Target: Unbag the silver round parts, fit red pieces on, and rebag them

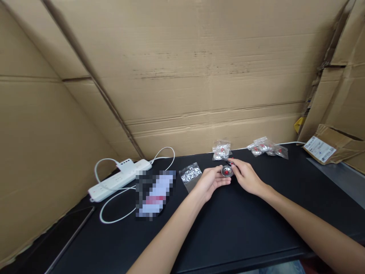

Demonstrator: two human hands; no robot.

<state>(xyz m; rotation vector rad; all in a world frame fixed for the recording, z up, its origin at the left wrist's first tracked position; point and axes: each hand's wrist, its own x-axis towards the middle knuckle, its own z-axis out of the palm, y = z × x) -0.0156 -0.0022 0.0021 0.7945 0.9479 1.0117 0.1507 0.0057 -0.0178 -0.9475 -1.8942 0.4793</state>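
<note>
Bare forearms (172, 230) up front, left hand (207, 183) holding a shiny metal dish (227, 169) (red in the middle), right hand (247, 177) pinching another disc (229, 163).

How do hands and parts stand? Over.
Left hand holds round red-centred silver metal disc. Right hand holds second disc, tilted. Clear plastic bags beyond, not blocking.

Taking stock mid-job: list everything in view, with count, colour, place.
table: one, black, foreground
metal discs: two, silver-red, centre
packets: several, clear, rear
bag: one, clear, centre-left
power strip: one, white, left
cables: unclear count, white, left and rear
pixelated item: one, bluish-red, left
panel: one, black, front left
box: one, brown, right
sheet: one, grey, right
yellow item: one, rear right
cardboard walls: three, brown, around
forearms: two, bare, front
left grip: one, bare, centre
right grip: one, bare, centre
</note>
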